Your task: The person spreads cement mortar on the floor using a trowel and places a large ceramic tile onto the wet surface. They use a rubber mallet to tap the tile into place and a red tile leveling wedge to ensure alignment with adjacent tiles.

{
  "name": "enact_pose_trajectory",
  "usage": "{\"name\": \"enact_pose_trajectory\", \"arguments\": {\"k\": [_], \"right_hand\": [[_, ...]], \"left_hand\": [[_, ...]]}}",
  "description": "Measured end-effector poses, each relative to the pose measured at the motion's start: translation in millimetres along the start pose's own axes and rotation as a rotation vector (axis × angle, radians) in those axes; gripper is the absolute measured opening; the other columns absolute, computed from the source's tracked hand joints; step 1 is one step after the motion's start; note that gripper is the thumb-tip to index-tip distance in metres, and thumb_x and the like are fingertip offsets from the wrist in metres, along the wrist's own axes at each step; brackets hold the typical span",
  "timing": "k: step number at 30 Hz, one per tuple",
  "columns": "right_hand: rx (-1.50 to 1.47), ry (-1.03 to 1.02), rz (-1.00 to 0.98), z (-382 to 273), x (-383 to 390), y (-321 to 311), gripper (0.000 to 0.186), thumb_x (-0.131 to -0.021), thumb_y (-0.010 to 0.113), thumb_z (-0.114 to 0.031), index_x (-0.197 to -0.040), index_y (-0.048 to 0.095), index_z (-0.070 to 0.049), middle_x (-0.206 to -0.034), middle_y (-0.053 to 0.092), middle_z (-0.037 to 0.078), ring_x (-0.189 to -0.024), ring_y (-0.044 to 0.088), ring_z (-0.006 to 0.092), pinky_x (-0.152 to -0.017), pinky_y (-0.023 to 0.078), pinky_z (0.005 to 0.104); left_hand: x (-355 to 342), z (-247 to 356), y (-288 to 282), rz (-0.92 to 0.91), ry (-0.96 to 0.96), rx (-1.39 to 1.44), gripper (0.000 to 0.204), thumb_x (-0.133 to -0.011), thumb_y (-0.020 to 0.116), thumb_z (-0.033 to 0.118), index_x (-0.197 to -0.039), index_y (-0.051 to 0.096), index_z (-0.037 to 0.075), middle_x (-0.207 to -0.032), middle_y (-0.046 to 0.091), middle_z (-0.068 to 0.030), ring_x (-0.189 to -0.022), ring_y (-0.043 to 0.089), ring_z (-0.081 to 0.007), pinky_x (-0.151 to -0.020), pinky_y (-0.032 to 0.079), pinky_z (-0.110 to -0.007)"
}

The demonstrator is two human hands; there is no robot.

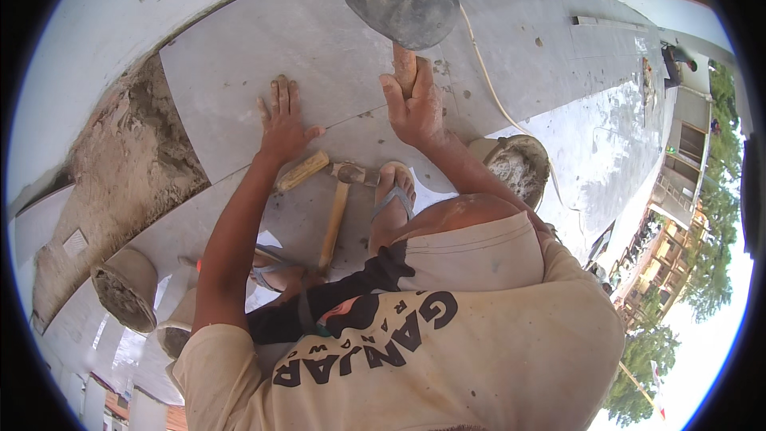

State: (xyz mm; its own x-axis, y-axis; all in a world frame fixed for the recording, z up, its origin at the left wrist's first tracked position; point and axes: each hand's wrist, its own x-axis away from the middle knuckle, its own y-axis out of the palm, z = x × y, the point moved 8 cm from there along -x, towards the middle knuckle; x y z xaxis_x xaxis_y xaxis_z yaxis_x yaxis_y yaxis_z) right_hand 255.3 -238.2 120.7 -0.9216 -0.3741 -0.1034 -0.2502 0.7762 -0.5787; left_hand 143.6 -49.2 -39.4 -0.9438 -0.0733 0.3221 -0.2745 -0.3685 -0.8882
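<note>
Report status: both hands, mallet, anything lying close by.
Left hand flat on grey tile. Right hand gripping mallet by its handle. Hammer beside right foot; pale cable off to the right.

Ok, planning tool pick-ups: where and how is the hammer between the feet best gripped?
Probably by mid-handle, from above and the left, using the left hand, which holds nothing. The hammer has a slim wooden handle that fingers could wrap across; its head is crowded by the right foot on one side and a yellowish object on the other.
</note>
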Motion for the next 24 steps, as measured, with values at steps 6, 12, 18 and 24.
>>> {"name": "enact_pose_trajectory", "arguments": {"k": [6, 12, 18, 24], "right_hand": [[0.328, 0.217, -0.166, 88, -1, 16, 0.035, -0.095, 0.056, -0.03, -0.108, 0.045, 0.001, -0.076, 0.061, 0.027, -0.069, 0.063, 0.0451, -0.059, 0.047, 0.0517], [0.159, 0.081, -0.043, 20, -32, -3, 0.036, -0.096, 0.056, -0.031, -0.11, 0.045, 0.001, -0.075, 0.063, 0.026, -0.071, 0.064, 0.0449, -0.061, 0.049, 0.0525], [0.343, 0.222, -0.275, 81, -28, 37, 0.041, -0.096, 0.054, -0.035, -0.112, 0.047, 0.002, -0.075, 0.064, 0.025, -0.073, 0.065, 0.0445, -0.063, 0.049, 0.0533], [0.195, 0.154, -0.235, 16, -47, 24, 0.045, -0.097, 0.054, -0.038, -0.116, 0.046, 0.002, -0.075, 0.064, 0.024, -0.071, 0.065, 0.0439, -0.063, 0.049, 0.0522]], "left_hand": [[-2, 9, 5, -0.036, -0.027, -0.007, 0.104, -0.088, 0.056, 0.059, -0.152, 0.005, -0.005, -0.16, 0.0, -0.0246, -0.149, -0.006, -0.0391, -0.115, -0.003, -0.061], [0, 10, 6, -0.003, -0.071, -0.043, 0.101, -0.09, 0.053, 0.059, -0.153, 0.003, -0.001, -0.161, -0.002, -0.0215, -0.149, -0.005, -0.0354, -0.117, -0.003, -0.059], [0, 8, 7, -0.022, -0.089, 0.009, 0.101, -0.089, 0.055, 0.057, -0.154, 0.003, 0.0, -0.161, -0.001, -0.0196, -0.15, -0.004, -0.0354, -0.117, -0.003, -0.06], [-2, 12, 1, 0.009, -0.066, 0.034, 0.102, -0.087, 0.058, 0.056, -0.154, 0.004, 0.0, -0.161, 0.0, -0.0197, -0.15, -0.003, -0.0347, -0.117, -0.001, -0.059]]}}
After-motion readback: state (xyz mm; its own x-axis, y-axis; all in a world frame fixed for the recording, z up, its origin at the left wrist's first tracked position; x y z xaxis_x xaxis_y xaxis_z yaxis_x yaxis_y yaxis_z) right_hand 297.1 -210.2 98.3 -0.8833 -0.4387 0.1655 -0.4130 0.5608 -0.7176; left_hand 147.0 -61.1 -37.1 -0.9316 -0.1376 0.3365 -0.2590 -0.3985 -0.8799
